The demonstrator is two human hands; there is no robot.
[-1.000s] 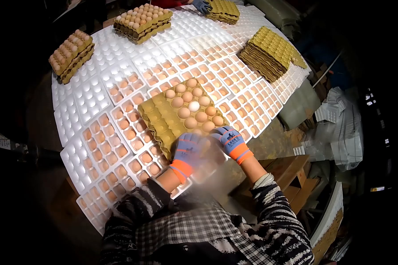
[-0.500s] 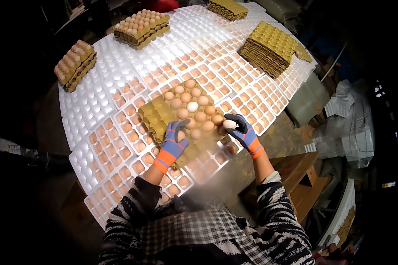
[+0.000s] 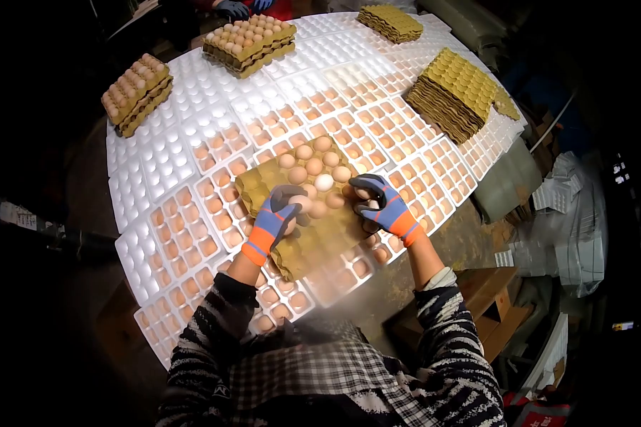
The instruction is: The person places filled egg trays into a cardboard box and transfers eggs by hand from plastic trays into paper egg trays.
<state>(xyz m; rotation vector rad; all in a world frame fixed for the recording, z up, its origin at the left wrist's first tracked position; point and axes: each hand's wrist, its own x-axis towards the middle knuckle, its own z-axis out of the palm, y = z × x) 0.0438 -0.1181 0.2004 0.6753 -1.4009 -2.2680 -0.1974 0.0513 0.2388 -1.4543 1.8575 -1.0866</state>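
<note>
My left hand (image 3: 276, 215), in a blue, black and orange glove, is closed around a pale brown egg (image 3: 301, 203) at its fingertips. It hovers over the near left part of a yellow-brown pulp egg tray (image 3: 320, 247). My right hand (image 3: 384, 205), gloved the same way, curls its fingers at the tray's right side around an egg (image 3: 364, 193), partly hidden by the glove. Between both hands, several brown eggs and one white egg (image 3: 323, 183) sit in the tray. The tray's near cups hold no eggs.
White plastic trays (image 3: 171, 168) cover the table, many with eggs under the pulp tray and around it. Stacks of egg-filled trays (image 3: 246, 64) stand at the far left. Empty pulp trays (image 3: 449, 96) are piled at right. Another person's gloved hands (image 3: 235, 8) show at the top.
The view has shifted, so the table sits lower and further right. My left fingers have closed on an egg. Fewer eggs show in the pulp tray's near rows.
</note>
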